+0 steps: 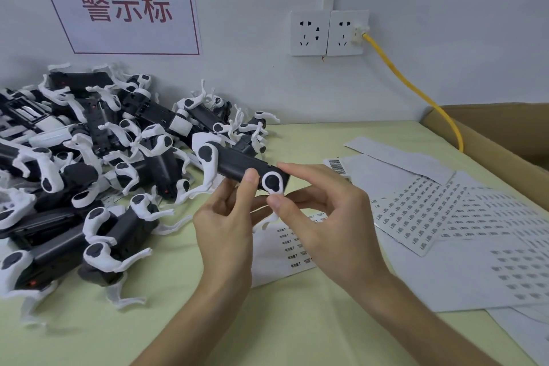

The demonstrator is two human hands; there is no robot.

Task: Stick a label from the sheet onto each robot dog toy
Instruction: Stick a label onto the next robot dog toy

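Both hands, left point(225, 217) and right point(323, 214), are pinching a black-and-white plastic robot dog toy point(237, 165), seemingly pressing a label on; next needs another toy.

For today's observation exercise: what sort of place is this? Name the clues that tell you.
Probably a small factory or assembly bench: a pile of identical robot dog toys, label sheets spread on the table, and a cardboard box at its edge.

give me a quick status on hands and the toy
Left hand and right hand both grip one robot dog toy above the table. Label sheets lie right of it. Toy pile left, nothing blocking.
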